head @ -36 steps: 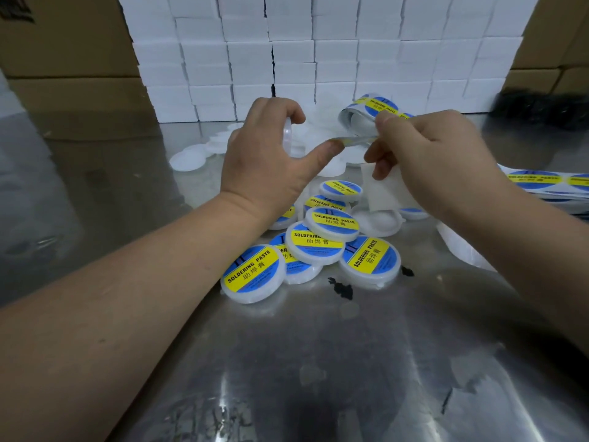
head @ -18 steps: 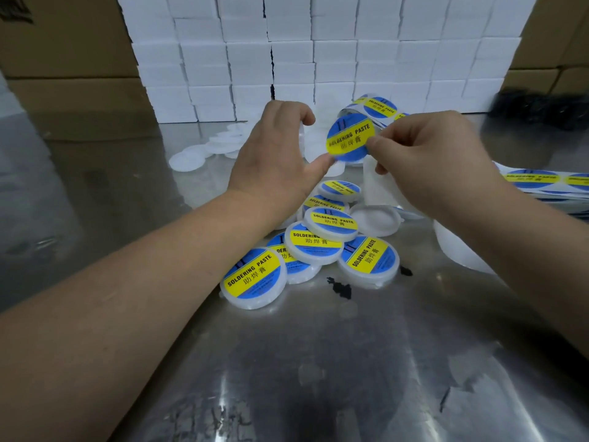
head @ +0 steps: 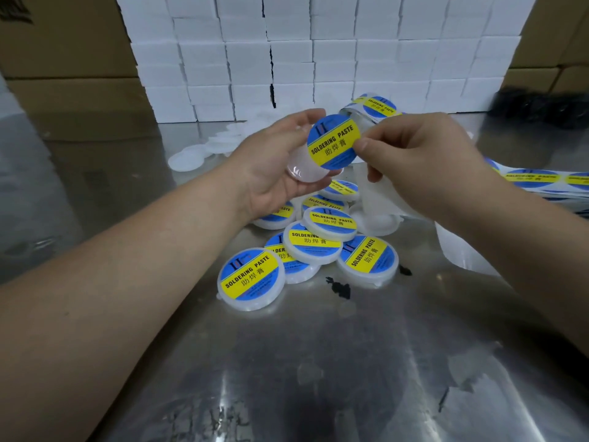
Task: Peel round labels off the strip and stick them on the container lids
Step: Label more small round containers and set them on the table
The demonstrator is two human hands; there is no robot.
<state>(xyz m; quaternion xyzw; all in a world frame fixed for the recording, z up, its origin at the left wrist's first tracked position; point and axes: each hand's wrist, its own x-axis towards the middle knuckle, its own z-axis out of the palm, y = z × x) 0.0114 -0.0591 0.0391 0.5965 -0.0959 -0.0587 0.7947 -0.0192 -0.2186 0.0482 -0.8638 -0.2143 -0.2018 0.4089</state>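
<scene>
My right hand (head: 420,154) pinches a round blue-and-yellow "SOLDERING PASTE" label (head: 333,141) by its right edge, holding it face up. My left hand (head: 271,164) cups a plain white container lid (head: 304,169) just under and left of the label; the label partly covers the lid. The label strip (head: 379,106) curls behind my right hand and runs off to the right (head: 535,178). Peeled white backing (head: 379,193) hangs below my right hand.
Several labelled containers (head: 251,279) lie piled on the steel table (head: 318,362) below my hands. Unlabelled white lids (head: 188,159) sit at the back left. A wall of white boxes (head: 318,52) and brown cartons (head: 63,43) stands behind.
The label came off the strip and now faces up in my right hand. My left hand turned palm up, bringing the white lid under the label.
</scene>
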